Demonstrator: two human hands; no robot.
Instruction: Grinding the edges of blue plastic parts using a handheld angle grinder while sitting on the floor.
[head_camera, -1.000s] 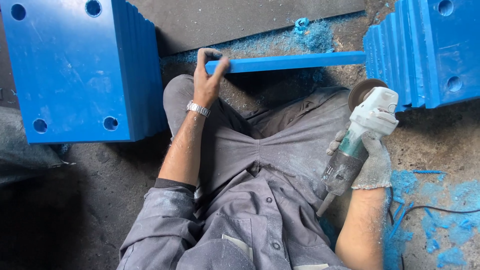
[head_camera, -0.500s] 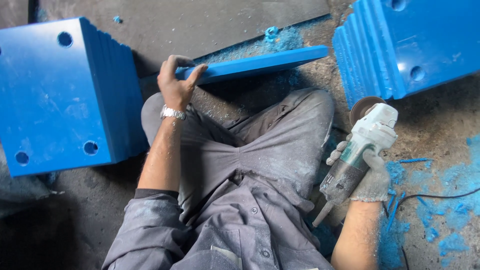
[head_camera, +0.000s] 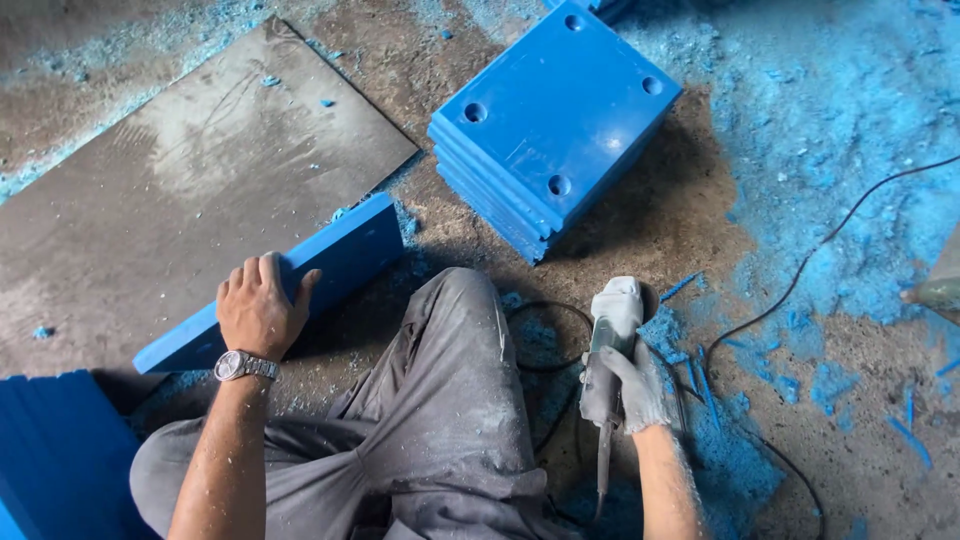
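Note:
My left hand (head_camera: 257, 305), bare with a wristwatch, grips the top edge of a blue plastic slab (head_camera: 345, 255) that stands on its long edge on the floor, just in front of my bent leg. My right hand (head_camera: 632, 385), in a grey glove, holds a grey angle grinder (head_camera: 612, 325) by its body, disc end pointing away from me and low over the floor. The grinder's black cord (head_camera: 545, 360) loops on the ground between my knee and the tool.
A stack of blue square plates with corner holes (head_camera: 555, 115) lies ahead. Another blue stack (head_camera: 55, 450) sits at the lower left. A grey steel sheet (head_camera: 180, 170) covers the floor at upper left. Blue shavings (head_camera: 850, 130) and a second cable (head_camera: 800, 280) spread to the right.
The view has swung, so the stacks sit elsewhere in frame. My left hand has closed over the slab's edge. The grinder has come down from beside my thigh toward the floor.

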